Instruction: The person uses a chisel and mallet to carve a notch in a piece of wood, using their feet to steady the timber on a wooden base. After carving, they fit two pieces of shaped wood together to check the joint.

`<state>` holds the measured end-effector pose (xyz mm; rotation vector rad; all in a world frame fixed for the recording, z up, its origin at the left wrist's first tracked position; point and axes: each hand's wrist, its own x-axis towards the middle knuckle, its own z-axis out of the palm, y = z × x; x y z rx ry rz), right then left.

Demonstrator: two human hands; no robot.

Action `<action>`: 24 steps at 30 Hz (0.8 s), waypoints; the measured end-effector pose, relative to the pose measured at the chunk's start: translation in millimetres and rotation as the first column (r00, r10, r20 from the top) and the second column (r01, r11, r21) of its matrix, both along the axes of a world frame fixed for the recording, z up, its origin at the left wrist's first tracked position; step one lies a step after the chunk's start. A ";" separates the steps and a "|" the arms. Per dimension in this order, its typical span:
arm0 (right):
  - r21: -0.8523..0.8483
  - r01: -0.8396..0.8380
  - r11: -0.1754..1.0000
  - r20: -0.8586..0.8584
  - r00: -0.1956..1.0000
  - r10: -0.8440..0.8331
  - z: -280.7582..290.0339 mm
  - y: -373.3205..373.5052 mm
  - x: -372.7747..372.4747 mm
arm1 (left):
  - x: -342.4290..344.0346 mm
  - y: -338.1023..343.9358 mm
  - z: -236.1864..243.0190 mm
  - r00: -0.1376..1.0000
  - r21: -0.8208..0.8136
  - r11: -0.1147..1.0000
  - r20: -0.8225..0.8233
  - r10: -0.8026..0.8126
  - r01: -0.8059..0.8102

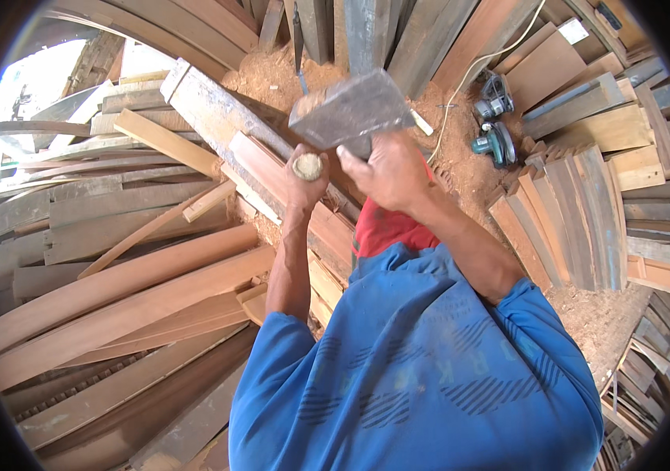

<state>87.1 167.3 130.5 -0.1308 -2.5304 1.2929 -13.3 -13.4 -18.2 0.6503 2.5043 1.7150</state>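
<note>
My right hand (pixel 394 177) is closed around the short visible grip of a mallet. Its dark, worn, blocky head (pixel 355 110) is raised beyond my hands. My left hand (pixel 306 190) wraps round an upright tool with a round, pale wooden handle (pixel 307 166). Only the handle's top end shows; whatever lies below my fist is hidden. The mallet head is close to that handle, up and to its right. Beneath my left hand, a reddish wooden beam (pixel 327 235) runs diagonally. Alongside it, at the far left, lies a thick, pale-stained timber (pixel 213 110).
Stacked planks (pixel 123 290) crowd the left side, and more boards (pixel 571 220) stand at the right. A green circular saw (pixel 496 145) and a grey power tool (pixel 494 98) sit on sawdust (pixel 461 180). A pale cord (pixel 480 59) crosses the far right. A narrow bar tool (pixel 298 39) stands far off.
</note>
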 end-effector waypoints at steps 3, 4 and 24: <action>0.136 -0.143 0.980 0.226 0.968 0.110 -7.2 -5.6 0.8 | 15.4 -7.5 19.5 1.000 0.001 1.000 0.019 0.000 0.000; 0.186 -0.204 0.961 0.335 0.933 0.133 -18.6 -5.6 0.6 | 20.8 -8.9 24.7 0.999 -0.013 1.000 0.045 -0.026 0.026; -0.935 0.123 0.332 0.201 0.957 0.210 -80.2 60.8 66.1 | 110.4 102.5 112.9 0.870 0.291 0.927 -0.487 -0.070 0.237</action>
